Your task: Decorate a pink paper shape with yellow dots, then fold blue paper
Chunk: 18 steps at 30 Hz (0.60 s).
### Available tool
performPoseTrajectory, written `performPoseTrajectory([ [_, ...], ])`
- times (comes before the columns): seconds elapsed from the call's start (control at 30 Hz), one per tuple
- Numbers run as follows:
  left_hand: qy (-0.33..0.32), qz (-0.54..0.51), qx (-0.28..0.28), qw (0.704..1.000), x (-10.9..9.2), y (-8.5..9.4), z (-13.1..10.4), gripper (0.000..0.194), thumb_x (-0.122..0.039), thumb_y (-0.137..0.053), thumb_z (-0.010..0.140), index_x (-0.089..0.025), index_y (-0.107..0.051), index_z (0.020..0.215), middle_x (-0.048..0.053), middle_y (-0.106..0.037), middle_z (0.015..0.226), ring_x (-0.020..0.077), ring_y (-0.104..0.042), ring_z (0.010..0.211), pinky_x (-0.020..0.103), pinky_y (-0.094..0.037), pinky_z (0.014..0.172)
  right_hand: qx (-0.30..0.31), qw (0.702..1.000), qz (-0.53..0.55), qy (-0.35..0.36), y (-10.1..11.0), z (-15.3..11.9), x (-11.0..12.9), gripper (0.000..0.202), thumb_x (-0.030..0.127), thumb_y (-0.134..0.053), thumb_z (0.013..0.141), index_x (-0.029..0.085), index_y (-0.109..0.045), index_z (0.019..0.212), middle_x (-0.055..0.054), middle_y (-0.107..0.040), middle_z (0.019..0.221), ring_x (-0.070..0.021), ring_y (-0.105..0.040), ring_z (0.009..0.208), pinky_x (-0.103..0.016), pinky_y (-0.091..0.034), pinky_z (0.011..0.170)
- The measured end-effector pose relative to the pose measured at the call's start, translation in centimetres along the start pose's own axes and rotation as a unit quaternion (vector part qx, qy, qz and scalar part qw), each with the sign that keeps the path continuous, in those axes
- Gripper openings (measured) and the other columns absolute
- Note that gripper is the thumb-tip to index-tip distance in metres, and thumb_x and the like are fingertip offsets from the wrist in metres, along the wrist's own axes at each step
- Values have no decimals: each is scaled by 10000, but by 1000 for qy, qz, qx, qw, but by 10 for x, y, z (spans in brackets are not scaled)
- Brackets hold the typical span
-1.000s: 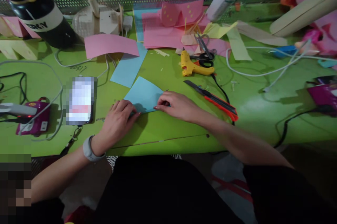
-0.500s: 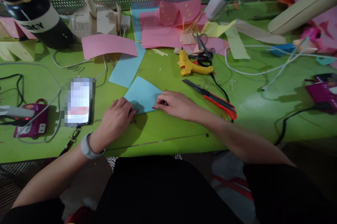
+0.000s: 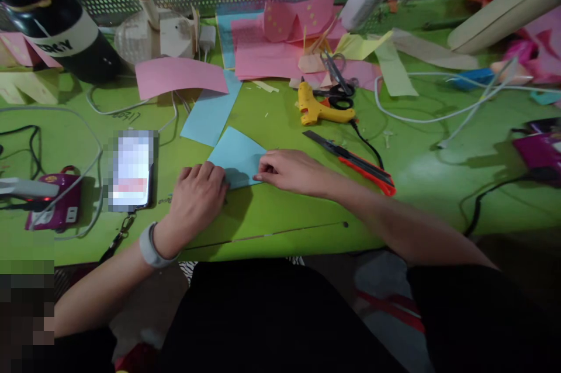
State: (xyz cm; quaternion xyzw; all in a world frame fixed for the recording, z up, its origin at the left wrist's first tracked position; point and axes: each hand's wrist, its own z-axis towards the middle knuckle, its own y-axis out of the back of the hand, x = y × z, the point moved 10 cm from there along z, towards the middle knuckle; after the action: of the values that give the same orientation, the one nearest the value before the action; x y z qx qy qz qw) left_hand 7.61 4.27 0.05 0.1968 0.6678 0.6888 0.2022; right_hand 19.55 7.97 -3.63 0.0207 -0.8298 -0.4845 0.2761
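Observation:
A folded piece of light blue paper (image 3: 239,154) lies on the green table between my two hands. My left hand (image 3: 199,197), with a pale grey band on the wrist, is curled over the paper's left corner; its fingertips are mostly hidden. At the right corner, my right hand (image 3: 289,171) pinches the edge between thumb and forefinger. Just beyond the folded piece are a second blue strip (image 3: 210,113) and a pink strip (image 3: 182,78). A utility knife (image 3: 350,162) with a red-orange handle lies to the right of my right hand.
Behind the knife sit a yellow glue gun (image 3: 322,109) and scissors (image 3: 337,78). Pink sheets (image 3: 267,60) are stacked at the back. On the left are a phone (image 3: 131,168), a purple power strip (image 3: 61,197) and a black bottle (image 3: 56,28). White cable (image 3: 416,118) loops at right.
My left hand has turned slightly, its knuckles now higher and its thumb less visible. My right hand stays at the paper's right corner, with its fingers shifted a little.

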Motion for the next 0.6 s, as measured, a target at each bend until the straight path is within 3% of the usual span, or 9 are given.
performPoseTrajectory([
  [0.07, -40, 8, -47, 998, -15, 4, -5, 259, -143, -445, 942, -130, -618, 1134, 135, -678, 1163, 294, -640, 1030, 497, -486, 916, 1, 1000, 1, -3, 1, 0, 0, 208, 374, -592, 902, 191, -672, 843, -48, -684, 879, -173, -580, 744, -284, -313, 588],
  [0.17, -109, -11, -67, 992, -38, -4, -14, 403, -100, -350, 968, -115, -495, 1344, 139, -506, 1452, 275, -466, 1340, 550, -284, 1142, 1, 1000, -1, -7, 2, 1, 1, 196, 362, -590, 900, 194, -673, 841, -48, -689, 878, -173, -580, 737, -286, -313, 589],
  [0.23, -100, -33, -57, 993, -41, -14, -17, 464, -281, -372, 1006, -92, -391, 1430, 163, -436, 1501, 287, -386, 1403, 581, -200, 1171, 4, 1000, -2, -10, 3, 1, 1, 203, 370, -590, 898, 196, -675, 836, -47, -692, 872, -173, -577, 724, -286, -311, 585],
  [0.33, -82, -58, -40, 994, -41, -23, -19, 779, -609, -375, 948, -62, -267, 1493, 193, -346, 1544, 310, -317, 1439, 579, -155, 1184, 9, 1000, 3, -13, 3, 1, 2, 215, 377, -593, 899, 194, -676, 825, -45, -695, 865, -167, -574, 717, -282, -314, 585],
  [0.6, -83, -72, -11, 994, -41, -27, -20, 902, -689, -352, 911, -76, -135, 1536, 191, -244, 1587, 300, -195, 1485, 534, -101, 1207, 7, 1000, 16, -7, -1, 1, 0, 205, 363, -595, 894, 193, -676, 814, -31, -690, 828, -152, -558, 683, -273, -318, 582],
])
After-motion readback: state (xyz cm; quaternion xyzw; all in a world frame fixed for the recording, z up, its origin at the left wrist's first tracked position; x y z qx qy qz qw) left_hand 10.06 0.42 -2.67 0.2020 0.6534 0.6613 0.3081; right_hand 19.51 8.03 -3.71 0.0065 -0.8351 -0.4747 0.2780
